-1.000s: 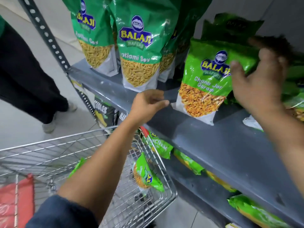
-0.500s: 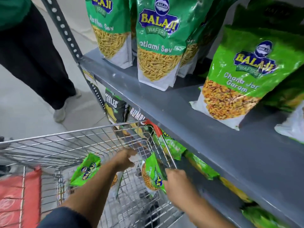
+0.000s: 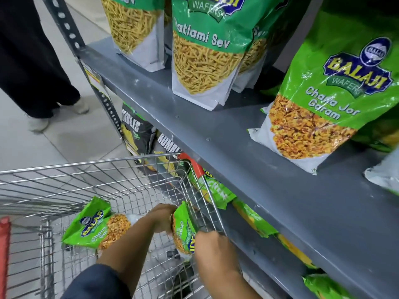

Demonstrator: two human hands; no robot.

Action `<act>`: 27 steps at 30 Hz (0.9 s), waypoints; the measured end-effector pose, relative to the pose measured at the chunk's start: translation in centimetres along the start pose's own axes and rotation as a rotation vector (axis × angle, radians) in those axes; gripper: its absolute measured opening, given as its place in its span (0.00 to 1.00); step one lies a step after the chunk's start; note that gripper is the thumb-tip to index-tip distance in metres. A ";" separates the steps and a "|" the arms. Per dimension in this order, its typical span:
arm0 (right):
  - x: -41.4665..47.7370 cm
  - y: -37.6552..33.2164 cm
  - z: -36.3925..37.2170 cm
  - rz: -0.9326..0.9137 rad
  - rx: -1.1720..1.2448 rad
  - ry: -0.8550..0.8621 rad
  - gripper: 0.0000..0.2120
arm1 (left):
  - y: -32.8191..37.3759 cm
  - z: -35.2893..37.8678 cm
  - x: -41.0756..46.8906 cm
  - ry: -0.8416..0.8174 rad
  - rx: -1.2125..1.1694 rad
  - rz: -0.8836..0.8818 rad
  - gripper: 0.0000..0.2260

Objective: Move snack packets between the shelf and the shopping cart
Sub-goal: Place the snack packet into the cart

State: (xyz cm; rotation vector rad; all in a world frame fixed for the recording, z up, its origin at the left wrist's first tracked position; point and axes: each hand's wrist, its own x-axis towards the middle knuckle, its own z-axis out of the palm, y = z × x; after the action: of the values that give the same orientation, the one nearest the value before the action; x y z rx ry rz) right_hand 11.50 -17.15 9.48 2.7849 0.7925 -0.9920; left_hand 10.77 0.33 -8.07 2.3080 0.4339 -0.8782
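Both hands are down inside the wire shopping cart (image 3: 90,167). A green Chana Jor Garam packet (image 3: 183,229) stands on edge against the cart's right wall. My left hand (image 3: 163,216) grips its far side and my right hand (image 3: 212,244) grips its near side. A second green Chana Jor Garam packet (image 3: 95,225) lies flat on the cart floor to the left. On the grey shelf (image 3: 237,152) above, a large Chana Jor Garam packet (image 3: 328,100) stands at the right and Ratlami Sev packets (image 3: 207,57) stand at the left.
Another person's dark trousers and shoes (image 3: 38,83) are on the floor at upper left, beside the shelf upright (image 3: 71,35). Black Rumbles packets (image 3: 136,132) and several green packets (image 3: 250,216) fill the lower shelf behind the cart. The cart's red seat flap (image 3: 4,244) is at far left.
Both hands came down from the shelf into the cart. They have closed on the packet standing at the cart's right wall. The camera has tilted down and nearer.
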 end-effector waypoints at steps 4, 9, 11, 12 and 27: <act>-2.3 0.9 -1.8 -0.124 0.117 0.185 0.10 | 0.1 0.1 -3.3 0.077 -0.156 0.010 0.31; -5.9 2.2 -6.4 -0.219 0.347 0.480 0.07 | 1.2 -3.5 -10.2 0.179 -0.472 0.128 0.25; -7.3 2.6 -9.0 -0.292 0.362 0.631 0.07 | 1.9 -5.8 -13.0 0.229 -0.510 0.200 0.22; -8.0 2.8 -10.2 -0.322 0.366 0.699 0.06 | 2.3 -7.0 -14.2 0.248 -0.518 0.244 0.22; -20.3 17.5 -23.9 -0.005 0.313 1.182 0.12 | 25.4 -11.1 -20.3 0.372 -0.439 0.707 0.27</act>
State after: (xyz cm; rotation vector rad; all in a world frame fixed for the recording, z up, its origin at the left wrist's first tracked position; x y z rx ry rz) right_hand 20.46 -35.46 39.02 3.4854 0.7078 0.7553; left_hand 13.94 -13.14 23.37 1.9767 -0.0575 -0.0014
